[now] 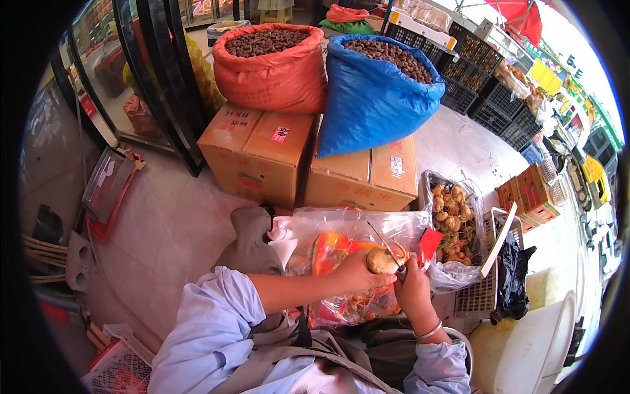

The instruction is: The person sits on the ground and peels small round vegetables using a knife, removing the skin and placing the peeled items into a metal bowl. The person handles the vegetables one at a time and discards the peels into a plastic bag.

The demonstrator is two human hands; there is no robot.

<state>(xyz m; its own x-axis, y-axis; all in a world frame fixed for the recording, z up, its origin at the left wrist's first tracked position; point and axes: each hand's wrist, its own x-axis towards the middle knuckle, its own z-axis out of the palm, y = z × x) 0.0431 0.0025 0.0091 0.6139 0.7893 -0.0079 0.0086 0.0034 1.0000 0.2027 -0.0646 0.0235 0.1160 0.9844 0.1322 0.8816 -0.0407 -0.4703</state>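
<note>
My left hand [362, 273] grips a round, pale-brown root vegetable [381, 260], probably a yam bean. A knife with a thin blade and dark handle [402, 272] is in my right hand [412, 288], its blade lying across the vegetable and pointing up and left. Thin stalks show at the vegetable's right end. Below both hands, a clear plastic sheet [300, 256] and an orange-red printed plastic bag [327, 244] spread over the lap area, with peel-like scraps on them. To the right, a plastic-lined crate [427, 189] holds several similar vegetables [450, 212].
Red [270, 83] and blue [379, 98] sacks of dark, nut-like goods rest on cardboard boxes [256, 147] ahead. A grey plastic basket [475, 298] with a black bag [512, 285] and a large white tub [526, 340] stand at right. A glass door frame [162, 88] is at left.
</note>
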